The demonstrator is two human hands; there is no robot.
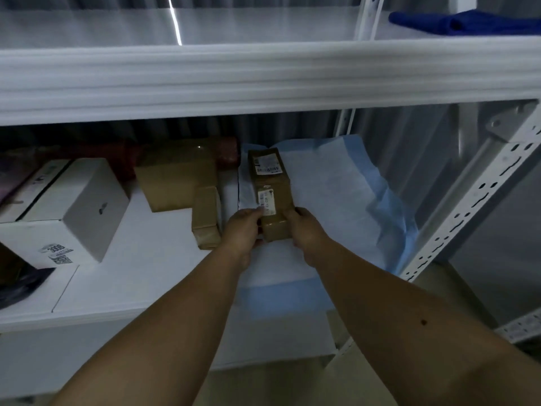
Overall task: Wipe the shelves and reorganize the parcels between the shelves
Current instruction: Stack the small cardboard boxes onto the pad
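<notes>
- Hands, my left hand (pixel 244 227) and right hand (pixel 307 228), clamp the brown taped parcel (pixel 270 189) from both sides.
- Parcel lies on the blue sheet (pixel 336 194), right of a smaller brown parcel (pixel 206 218).

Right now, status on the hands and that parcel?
Left hand and right hand both grip the brown parcel at its near end. Parcel lies on the blue sheet, lower shelf. Small brown parcel close at left.

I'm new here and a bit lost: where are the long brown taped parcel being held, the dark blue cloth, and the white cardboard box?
Long brown taped parcel (pixel 270 183): head view, top face.
Dark blue cloth (pixel 462 23): head view, folded middle.
White cardboard box (pixel 85 206): head view, top face.
</notes>
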